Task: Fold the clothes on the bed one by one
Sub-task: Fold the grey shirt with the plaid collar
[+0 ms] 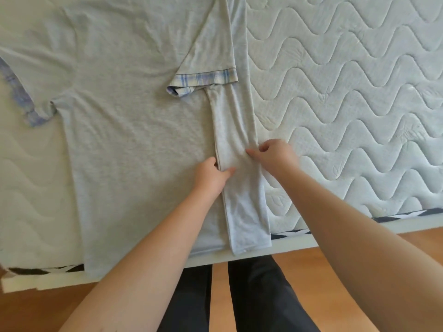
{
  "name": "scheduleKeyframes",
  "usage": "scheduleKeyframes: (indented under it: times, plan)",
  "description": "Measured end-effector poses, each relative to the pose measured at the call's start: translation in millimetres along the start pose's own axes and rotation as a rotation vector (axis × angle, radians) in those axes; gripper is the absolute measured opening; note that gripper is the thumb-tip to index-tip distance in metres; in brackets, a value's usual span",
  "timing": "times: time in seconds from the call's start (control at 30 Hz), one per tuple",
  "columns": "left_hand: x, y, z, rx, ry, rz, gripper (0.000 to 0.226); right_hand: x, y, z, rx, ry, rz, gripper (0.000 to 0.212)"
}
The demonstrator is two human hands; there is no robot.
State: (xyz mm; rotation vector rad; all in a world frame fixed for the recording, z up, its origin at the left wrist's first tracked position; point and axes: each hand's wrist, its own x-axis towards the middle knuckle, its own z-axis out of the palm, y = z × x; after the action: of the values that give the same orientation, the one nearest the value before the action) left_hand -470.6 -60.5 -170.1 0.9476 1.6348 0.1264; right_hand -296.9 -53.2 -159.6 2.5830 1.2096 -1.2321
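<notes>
Collar of grey T-shirt [124, 111] cut off at top; right side folded inward; my left hand [211, 174] pinches that strip's edge; my right hand [275, 153], fingers curled, pinches its other edge.

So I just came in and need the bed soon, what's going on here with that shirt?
A person is folding a grey T-shirt spread flat on the bare mattress. Its right side is already folded in as a long strip, with the plaid-cuffed sleeve turned over the body. The left hand pinches the strip's inner edge, and the right hand grips its outer edge. The other sleeve lies unfolded.
</notes>
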Motion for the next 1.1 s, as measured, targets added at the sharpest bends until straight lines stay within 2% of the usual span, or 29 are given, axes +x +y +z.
scheduleKeyframes:
  times: [0.13, 0.23, 0.4, 0.53, 0.7, 0.8, 0.9, 1.0, 1.1]
  plan:
    - [-29, -31, 5, -0.047, -0.055, -0.022, 0.021, -33, 22, 12, 0.043, -0.078, 0.056, 0.040]
    - [-49, -45, 8, -0.062, -0.129, -0.036, 0.020, -60, 38, 26, 0.102, -0.128, 0.092, 0.044]
    - [-75, -65, 19, 0.052, -0.154, -0.070, 0.028, -108, 74, 57, 0.127, -0.166, 0.136, 0.038]
    - [-95, -83, 27, 0.203, -0.173, -0.093, 0.019, -142, 96, 74, 0.052, -0.169, 0.118, 0.036]
    - [-105, -102, 29, 0.447, -0.118, -0.013, 0.026, -160, 117, 87, 0.006, -0.104, 0.115, 0.041]
    - [-109, -109, 28, 0.499, -0.099, -0.064, 0.040, -163, 122, 89, 0.028, -0.139, 0.140, 0.042]
    - [-119, -108, 23, 0.575, -0.052, -0.096, 0.045, -167, 123, 87, -0.067, -0.164, 0.162, 0.049]
    - [-128, -105, 13, 0.676, -0.015, -0.047, 0.040, -172, 120, 79, -0.158, -0.123, 0.143, 0.045]
    - [-133, -104, -2, 0.652, 0.025, -0.016, 0.030, -174, 106, 70, -0.131, -0.027, 0.065, 0.039]
